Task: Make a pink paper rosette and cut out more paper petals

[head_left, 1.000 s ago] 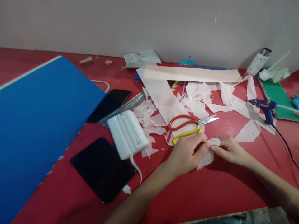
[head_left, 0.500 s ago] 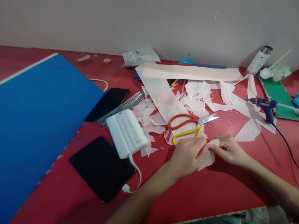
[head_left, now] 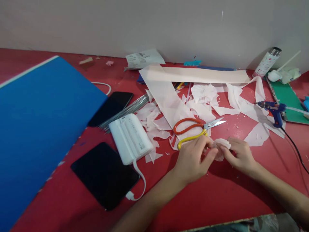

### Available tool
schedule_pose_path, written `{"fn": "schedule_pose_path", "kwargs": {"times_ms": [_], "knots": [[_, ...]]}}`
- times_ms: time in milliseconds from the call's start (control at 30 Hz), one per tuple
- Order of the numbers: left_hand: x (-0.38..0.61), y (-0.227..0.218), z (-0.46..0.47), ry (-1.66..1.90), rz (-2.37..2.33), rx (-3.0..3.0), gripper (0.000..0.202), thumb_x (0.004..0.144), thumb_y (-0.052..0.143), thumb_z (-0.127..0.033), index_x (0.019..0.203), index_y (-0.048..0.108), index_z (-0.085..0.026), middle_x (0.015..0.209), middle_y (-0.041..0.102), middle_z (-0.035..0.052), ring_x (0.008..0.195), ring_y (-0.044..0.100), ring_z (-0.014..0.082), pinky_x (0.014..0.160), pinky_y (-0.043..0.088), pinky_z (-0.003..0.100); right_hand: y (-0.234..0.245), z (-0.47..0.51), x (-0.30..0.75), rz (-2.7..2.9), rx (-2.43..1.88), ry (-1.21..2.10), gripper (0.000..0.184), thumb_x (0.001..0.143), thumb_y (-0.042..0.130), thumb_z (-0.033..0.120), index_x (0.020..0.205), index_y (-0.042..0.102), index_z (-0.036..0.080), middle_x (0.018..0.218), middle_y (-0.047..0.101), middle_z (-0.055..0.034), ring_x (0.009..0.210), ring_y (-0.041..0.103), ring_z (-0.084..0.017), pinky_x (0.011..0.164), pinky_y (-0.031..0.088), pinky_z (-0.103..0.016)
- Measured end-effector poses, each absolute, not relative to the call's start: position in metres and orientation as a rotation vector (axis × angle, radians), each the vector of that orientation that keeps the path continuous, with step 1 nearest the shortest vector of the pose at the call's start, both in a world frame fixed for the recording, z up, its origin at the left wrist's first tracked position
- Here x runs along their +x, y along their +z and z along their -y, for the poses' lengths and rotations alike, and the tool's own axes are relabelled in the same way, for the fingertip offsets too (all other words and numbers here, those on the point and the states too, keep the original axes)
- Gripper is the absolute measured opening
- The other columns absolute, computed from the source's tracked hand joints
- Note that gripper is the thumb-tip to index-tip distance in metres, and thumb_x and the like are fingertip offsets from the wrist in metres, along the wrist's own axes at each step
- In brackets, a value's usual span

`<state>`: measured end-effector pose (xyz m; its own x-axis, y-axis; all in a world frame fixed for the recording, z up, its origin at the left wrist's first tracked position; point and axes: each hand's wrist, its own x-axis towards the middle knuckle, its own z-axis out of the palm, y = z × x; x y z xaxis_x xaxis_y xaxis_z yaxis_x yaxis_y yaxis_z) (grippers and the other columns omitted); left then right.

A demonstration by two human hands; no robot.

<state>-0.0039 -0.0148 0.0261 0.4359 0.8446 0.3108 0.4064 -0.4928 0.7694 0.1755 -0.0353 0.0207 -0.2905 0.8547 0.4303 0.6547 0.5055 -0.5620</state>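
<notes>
Pale pink tissue scrap (head_left: 220, 148), crumpled, pinched betw. L hand (head_left: 194, 159), R hand (head_left: 238, 154).

a craft workspace: a red counter (head_left: 193, 206) against a plain wall (head_left: 145, 25), littered with pale pink paper scraps (head_left: 154, 120), with orange-and-yellow handled scissors (head_left: 190, 129) and a blue hot glue gun (head_left: 272, 108) lying among them
</notes>
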Motion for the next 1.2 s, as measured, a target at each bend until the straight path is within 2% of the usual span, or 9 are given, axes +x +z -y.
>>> {"fn": "schedule_pose_path", "kwargs": {"times_ms": [67,167,267,400,500,600,733,867,1200], "knots": [[-0.002,0.028,0.017,0.838,-0.950,2.060,0.019,0.086,0.046,-0.038,0.088,0.049,-0.019,0.079,0.060,0.0019,0.069,0.055,0.0155,0.063,0.044,0.029,0.019,0.038,0.174,2.132,-1.155,0.151,0.033,0.088,0.046,0.022,0.056,0.052,0.018,0.050,0.049,-0.0002,0.049,0.040,-0.010,0.049,0.030,-0.024],[0.003,0.027,0.020,0.744,-0.922,1.937,0.027,0.084,0.047,-0.044,0.089,0.048,-0.018,0.083,0.059,0.0042,0.073,0.054,0.0177,0.067,0.045,0.032,0.019,0.042,0.170,2.233,-1.086,0.005,0.026,0.086,0.049,0.025,0.061,0.055,0.018,0.053,0.053,-0.0018,0.052,0.040,-0.012,0.049,0.029,-0.026],[0.007,0.023,0.021,0.745,-0.991,1.744,0.025,0.090,0.038,-0.040,0.080,0.044,-0.019,0.070,0.052,0.0002,0.065,0.048,0.0146,0.062,0.042,0.029,0.022,0.044,0.168,2.265,-1.019,0.044,0.022,0.085,0.050,0.023,0.064,0.054,0.018,0.055,0.055,-0.0020,0.052,0.041,-0.013,0.049,0.030,-0.027],[0.007,0.022,0.019,0.775,-1.001,1.586,0.030,0.092,0.034,-0.042,0.072,0.039,-0.020,0.060,0.039,-0.0045,0.056,0.036,0.0111,0.054,0.034,0.026,0.024,0.043,0.169,2.071,-1.118,0.317,0.016,0.085,0.050,0.023,0.070,0.050,0.019,0.059,0.055,0.0004,0.054,0.045,-0.011,0.051,0.035,-0.023],[0.005,0.024,0.018,0.704,-0.917,1.582,0.031,0.091,0.035,-0.043,0.072,0.042,-0.019,0.062,0.042,-0.0034,0.058,0.038,0.0117,0.055,0.034,0.026,0.024,0.039,0.172,1.923,-1.296,0.596,0.023,0.086,0.051,0.029,0.068,0.041,0.020,0.058,0.047,0.0038,0.050,0.040,-0.008,0.047,0.032,-0.021],[0.002,0.026,0.015,0.663,-0.861,1.639,0.031,0.091,0.035,-0.042,0.071,0.043,-0.019,0.064,0.045,-0.0023,0.059,0.040,0.0120,0.056,0.033,0.026,0.024,0.036,0.173,1.932,-1.234,0.968,0.028,0.091,0.044,0.033,0.066,0.039,0.020,0.057,0.043,0.0048,0.051,0.038,-0.007,0.047,0.030,-0.020],[-0.003,0.027,0.011,0.671,-0.875,1.801,0.033,0.090,0.037,-0.037,0.062,0.036,-0.019,0.057,0.039,-0.0041,0.055,0.037,0.0108,0.053,0.028,0.025,0.028,0.034,0.174,1.954,-1.176,1.169,0.032,0.093,0.038,0.034,0.065,0.039,0.019,0.057,0.040,0.0047,0.052,0.037,-0.008,0.049,0.031,-0.020],[-0.004,0.027,0.010,0.741,-0.863,1.921,0.037,0.089,0.039,-0.033,0.056,0.027,-0.020,0.051,0.031,-0.0057,0.050,0.033,0.0091,0.049,0.024,0.025,0.029,0.034,0.175,2.022,-1.156,1.120,0.036,0.093,0.039,0.033,0.061,0.033,0.020,0.055,0.038,0.0050,0.050,0.034,-0.007,0.048,0.028,-0.020],[-0.002,0.028,0.017,1.034,-0.779,2.244,0.035,0.089,0.041,-0.017,0.056,0.033,-0.019,0.049,0.036,-0.0049,0.047,0.032,0.0087,0.048,0.024,0.025,0.032,0.039,0.171,2.117,-1.063,0.808,0.036,0.091,0.040,0.022,0.058,0.026,0.021,0.050,0.034,0.0055,0.046,0.032,-0.007,0.045,0.024,-0.021]]}}
